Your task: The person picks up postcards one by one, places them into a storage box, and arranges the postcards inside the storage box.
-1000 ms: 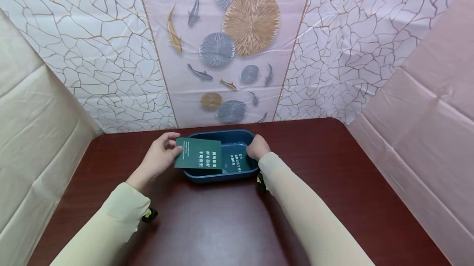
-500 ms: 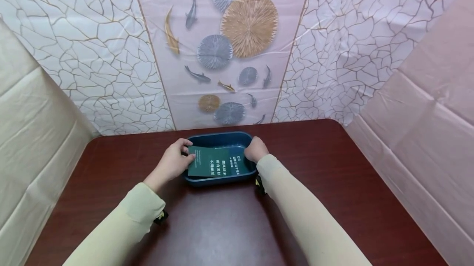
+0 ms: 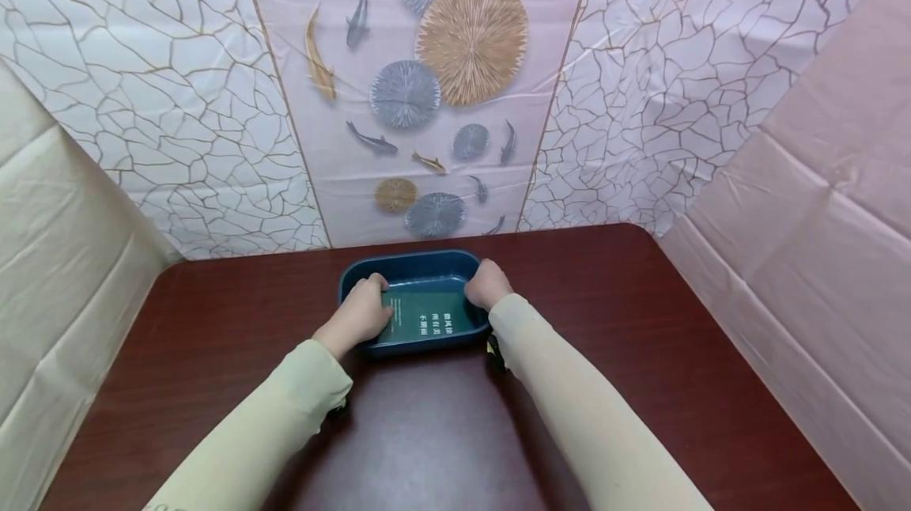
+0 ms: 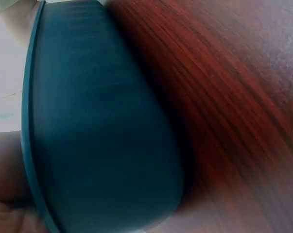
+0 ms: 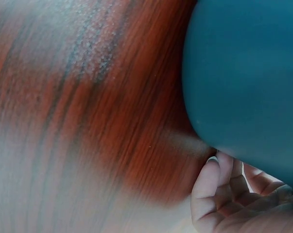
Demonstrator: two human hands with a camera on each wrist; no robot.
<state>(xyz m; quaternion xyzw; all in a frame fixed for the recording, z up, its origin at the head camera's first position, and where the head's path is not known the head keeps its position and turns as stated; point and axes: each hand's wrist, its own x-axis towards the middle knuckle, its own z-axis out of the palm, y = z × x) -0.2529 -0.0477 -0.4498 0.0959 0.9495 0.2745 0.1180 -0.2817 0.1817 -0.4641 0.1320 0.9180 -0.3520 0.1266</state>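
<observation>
A dark blue rectangular plastic basin (image 3: 406,264) stands on the table towards the back. Inside lies a dark green booklet (image 3: 425,323) with white printed characters, its right part overlapping the spot where a second green booklet lay, now covered. My left hand (image 3: 363,310) reaches over the basin's left end and holds the booklet's left edge. At the right end, my right hand (image 3: 488,286) grips the basin by its rim. In the left wrist view the basin's outer wall (image 4: 97,121) fills the middle. Curled fingers of the right hand (image 5: 238,194) show under the basin's end in the right wrist view.
A dark red wood-grain table (image 3: 441,432) extends around the basin. Behind it hangs a patterned cloth (image 3: 470,139) with fish and round shapes. Pale padded panels (image 3: 57,258) flank both sides. Dark bands sit at both wrists.
My left hand has carried the booklet rightwards and down into the basin, over the other booklet. My right hand has stayed on the basin's right end.
</observation>
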